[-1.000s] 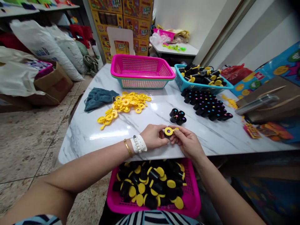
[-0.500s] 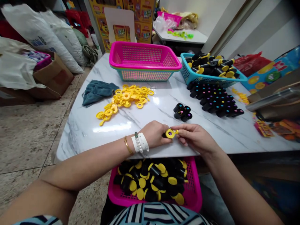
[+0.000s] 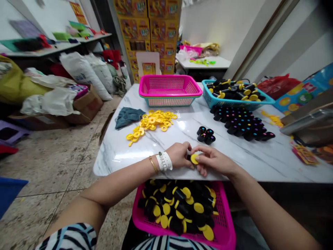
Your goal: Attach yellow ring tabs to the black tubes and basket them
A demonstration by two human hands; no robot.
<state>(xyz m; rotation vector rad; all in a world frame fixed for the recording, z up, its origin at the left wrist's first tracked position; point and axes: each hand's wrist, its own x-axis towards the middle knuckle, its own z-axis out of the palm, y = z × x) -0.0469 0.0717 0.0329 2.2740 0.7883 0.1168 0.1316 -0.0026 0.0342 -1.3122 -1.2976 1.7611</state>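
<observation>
Near the table's front edge, my left hand is closed around a black cylinder mostly hidden by its fingers. A yellow cap covers the cylinder's end, and the fingers of my right hand pinch it from the right. Just beyond my hands stands a small group of black cylinders with coloured dots on their ends. A pile of yellow rings and caps lies to the left. Below the table edge, a pink basket holds many black cylinders with yellow caps.
A pink basket nested in a teal one stands at the back, beside a dark cloth. To the right are a blue basket of capped cylinders and rows of black cylinders. Sacks and cartons stand on the floor at left.
The view has tilted up and turned left. The yellow flap that hung open beside the cylinder now lies over its end, and my right fingers have come closer to my left hand.
</observation>
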